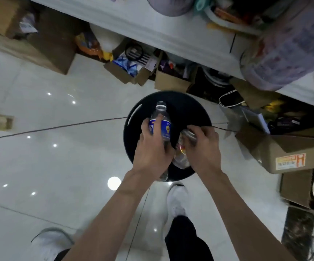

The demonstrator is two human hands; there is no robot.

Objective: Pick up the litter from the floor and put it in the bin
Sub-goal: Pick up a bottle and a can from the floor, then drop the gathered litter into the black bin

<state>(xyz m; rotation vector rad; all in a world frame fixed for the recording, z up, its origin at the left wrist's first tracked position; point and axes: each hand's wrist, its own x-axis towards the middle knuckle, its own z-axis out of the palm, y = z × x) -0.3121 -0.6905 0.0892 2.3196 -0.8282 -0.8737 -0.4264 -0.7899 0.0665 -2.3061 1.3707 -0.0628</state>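
A round black bin (186, 110) stands on the white tiled floor just in front of my feet. Over its opening my left hand (152, 149) grips a clear plastic bottle (161, 121) with a blue label and a white cap, its neck pointing away from me. My right hand (202, 147) holds crumpled clear plastic litter (182, 153) with a red and yellow mark, also above the bin. Part of that litter is hidden under my fingers.
Open cardboard boxes (133, 70) full of clutter line the wall behind the bin. A large taped box (288, 151) sits to the right. A white counter edge (171, 34) runs above. My white shoes (177, 200) stand on glossy tiles; open floor lies left.
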